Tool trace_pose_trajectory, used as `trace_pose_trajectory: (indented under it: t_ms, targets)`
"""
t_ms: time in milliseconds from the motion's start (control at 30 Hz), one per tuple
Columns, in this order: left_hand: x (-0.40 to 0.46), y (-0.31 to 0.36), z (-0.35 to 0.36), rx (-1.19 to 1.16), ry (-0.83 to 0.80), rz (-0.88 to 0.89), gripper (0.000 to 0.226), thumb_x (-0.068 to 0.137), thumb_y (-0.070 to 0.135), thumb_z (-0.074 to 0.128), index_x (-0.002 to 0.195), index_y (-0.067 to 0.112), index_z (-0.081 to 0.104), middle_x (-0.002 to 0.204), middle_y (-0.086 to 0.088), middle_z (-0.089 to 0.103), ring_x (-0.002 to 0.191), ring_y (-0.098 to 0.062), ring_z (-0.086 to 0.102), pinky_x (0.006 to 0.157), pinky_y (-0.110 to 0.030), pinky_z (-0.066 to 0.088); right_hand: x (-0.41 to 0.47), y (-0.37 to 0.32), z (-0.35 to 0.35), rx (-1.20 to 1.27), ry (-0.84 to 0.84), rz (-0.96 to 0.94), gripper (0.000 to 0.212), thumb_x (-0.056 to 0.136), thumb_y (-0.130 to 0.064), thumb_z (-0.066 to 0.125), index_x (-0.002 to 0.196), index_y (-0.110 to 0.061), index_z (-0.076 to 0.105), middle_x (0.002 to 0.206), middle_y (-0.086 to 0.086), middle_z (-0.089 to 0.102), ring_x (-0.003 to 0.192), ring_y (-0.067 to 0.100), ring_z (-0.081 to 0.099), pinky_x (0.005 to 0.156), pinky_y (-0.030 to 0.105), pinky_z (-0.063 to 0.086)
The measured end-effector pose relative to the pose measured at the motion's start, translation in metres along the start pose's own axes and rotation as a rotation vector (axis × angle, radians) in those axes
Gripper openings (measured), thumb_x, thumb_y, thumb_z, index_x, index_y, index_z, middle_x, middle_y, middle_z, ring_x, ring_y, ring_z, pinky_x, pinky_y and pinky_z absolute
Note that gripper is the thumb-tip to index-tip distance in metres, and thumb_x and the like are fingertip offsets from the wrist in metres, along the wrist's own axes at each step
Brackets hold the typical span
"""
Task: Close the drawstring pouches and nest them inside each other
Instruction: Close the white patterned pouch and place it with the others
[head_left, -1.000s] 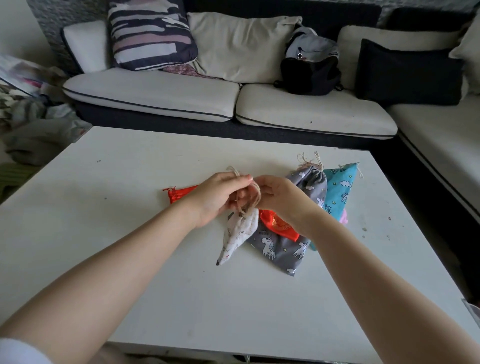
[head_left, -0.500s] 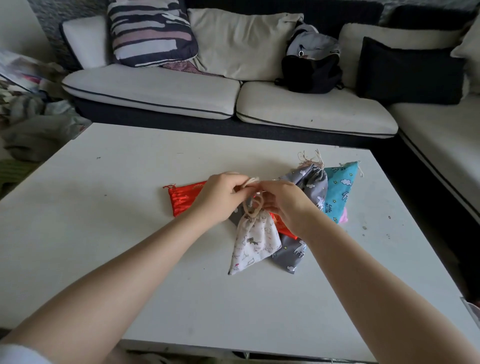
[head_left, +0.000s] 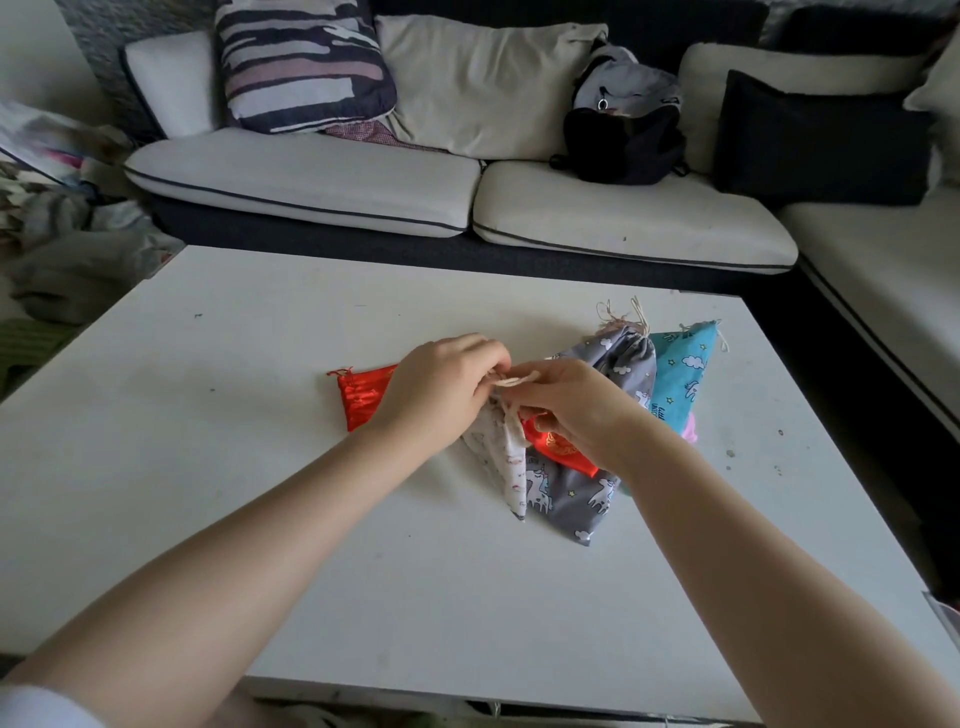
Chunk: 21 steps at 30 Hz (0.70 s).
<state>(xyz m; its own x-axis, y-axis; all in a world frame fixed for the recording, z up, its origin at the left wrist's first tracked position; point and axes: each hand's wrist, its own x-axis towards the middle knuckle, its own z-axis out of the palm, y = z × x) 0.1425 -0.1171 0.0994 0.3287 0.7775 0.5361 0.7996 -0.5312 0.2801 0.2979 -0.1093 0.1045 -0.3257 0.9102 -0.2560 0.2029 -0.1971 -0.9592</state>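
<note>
Head view: both hands meet over the middle of the white rectangular bench (head_left: 260, 519). Left hand (head_left: 441, 395) and right hand (head_left: 571, 405) are curled shut, pinching the beige drawstring cord (head_left: 511, 380) at the gathered neck of a small white printed fabric pouch (head_left: 501, 452). That pouch hangs point-down from the fingers, lower tip touching the bench. It overlaps a grey unicorn-print drawstring pouch (head_left: 582, 493) lying flat, neck cinched at the far end with frayed cords sticking up. A red satin pouch (head_left: 361, 397) pokes out left of the left hand; more red satin with gold print (head_left: 561, 449) shows under the right wrist, cannot tell if it is the same pouch. A turquoise cloud-print pouch (head_left: 680, 374) lies just right of the grey one, touching it. Behind: a cream-cushioned sofa (head_left: 311, 176) with a black backpack (head_left: 623, 140) on it.
</note>
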Motion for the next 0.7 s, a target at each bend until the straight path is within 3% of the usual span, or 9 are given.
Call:
trace_pose_trajectory:
  t_ms: [133, 200, 300, 367, 433, 533, 600, 633, 700]
  targets:
    - [-0.002, 0.001, 0.000, -0.087, -0.015, 0.011, 0.014, 0.070, 0.009, 0.056, 0.078, 0.012, 0.067, 0.071, 0.001, 0.062, 0.058, -0.019, 0.057, 0.052, -0.020, 0.038, -0.002, -0.003, -0.001, -0.151, 0.051, -0.013, 0.011, 0.080, -0.008, 0.068, 0.076, -0.019, 0.068, 0.059, 0.001, 0.053, 0.052, 0.011, 0.038, 0.051, 0.020, 0.028]
    - [-0.001, -0.003, -0.001, -0.249, -0.055, -0.019, 0.012, 0.076, 0.009, 0.061, 0.080, 0.012, 0.071, 0.073, 0.007, 0.060, 0.062, -0.006, 0.056, 0.056, -0.021, 0.043, -0.005, -0.003, -0.004, -0.199, 0.050, -0.002, 0.006, 0.080, -0.010, 0.069, 0.078, -0.016, 0.067, 0.066, 0.007, 0.054, 0.058, 0.017, 0.037, 0.052, 0.022, 0.028]
    - [-0.002, -0.007, -0.001, -0.443, -0.107, -0.078, 0.018, 0.075, -0.005, 0.065, 0.083, 0.009, 0.074, 0.075, 0.017, 0.058, 0.069, 0.007, 0.055, 0.062, -0.006, 0.038, -0.005, -0.004, -0.008, -0.343, 0.087, -0.046, 0.008, 0.077, -0.012, 0.072, 0.081, -0.013, 0.065, 0.070, 0.002, 0.058, 0.058, 0.010, 0.046, 0.055, 0.018, 0.034]
    - [-0.004, -0.006, 0.000, -0.520, -0.142, -0.146, 0.027, 0.074, -0.010, 0.062, 0.083, 0.013, 0.074, 0.077, 0.016, 0.060, 0.070, 0.004, 0.055, 0.063, -0.007, 0.039, -0.002, -0.006, -0.014, -0.676, 0.153, -0.213, 0.012, 0.075, -0.020, 0.075, 0.081, -0.015, 0.066, 0.075, -0.004, 0.060, 0.060, 0.003, 0.049, 0.057, 0.018, 0.038]
    - [-0.005, -0.004, 0.001, -0.608, -0.192, -0.251, 0.034, 0.077, -0.009, 0.060, 0.083, 0.023, 0.071, 0.080, 0.014, 0.064, 0.075, 0.000, 0.059, 0.069, -0.012, 0.044, -0.003, -0.009, -0.018, -1.066, 0.233, -0.440, 0.014, 0.077, -0.026, 0.072, 0.082, -0.015, 0.065, 0.084, -0.005, 0.056, 0.072, 0.010, 0.048, 0.062, 0.026, 0.043]
    - [-0.004, 0.002, 0.000, -0.827, -0.225, -0.466, 0.016, 0.084, 0.005, 0.062, 0.081, 0.019, 0.070, 0.066, 0.016, 0.067, 0.064, 0.006, 0.060, 0.064, -0.011, 0.044, -0.002, -0.007, -0.018, -1.495, 0.395, -0.793, 0.017, 0.068, -0.014, 0.077, 0.070, -0.015, 0.061, 0.073, -0.001, 0.059, 0.066, 0.022, 0.057, 0.052, 0.029, 0.048]
    - [-0.004, 0.003, 0.002, -0.940, -0.176, -0.585, 0.016, 0.090, 0.008, 0.054, 0.083, 0.005, 0.067, 0.058, 0.014, 0.066, 0.054, 0.006, 0.056, 0.061, -0.012, 0.042, -0.003, -0.007, -0.017, -1.412, 0.319, -0.793, 0.014, 0.074, -0.016, 0.074, 0.076, -0.013, 0.060, 0.071, -0.002, 0.060, 0.067, 0.022, 0.059, 0.055, 0.030, 0.049]
    - [-0.003, 0.002, 0.001, -1.035, -0.157, -0.640, 0.022, 0.094, 0.009, 0.048, 0.084, 0.001, 0.065, 0.058, 0.010, 0.066, 0.054, 0.003, 0.057, 0.063, -0.017, 0.044, -0.005, -0.009, -0.017, -1.226, 0.259, -0.696, 0.012, 0.080, -0.020, 0.069, 0.080, -0.013, 0.060, 0.073, -0.004, 0.060, 0.068, 0.019, 0.058, 0.060, 0.030, 0.049]
    - [-0.004, -0.002, 0.001, -1.265, -0.160, -0.726, 0.030, 0.098, 0.017, 0.038, 0.084, 0.005, 0.062, 0.058, 0.005, 0.066, 0.056, -0.004, 0.059, 0.067, -0.023, 0.045, -0.007, -0.011, -0.017, -0.801, 0.162, -0.484, 0.013, 0.084, -0.022, 0.066, 0.078, -0.017, 0.056, 0.069, -0.010, 0.057, 0.065, 0.012, 0.054, 0.062, 0.016, 0.043]
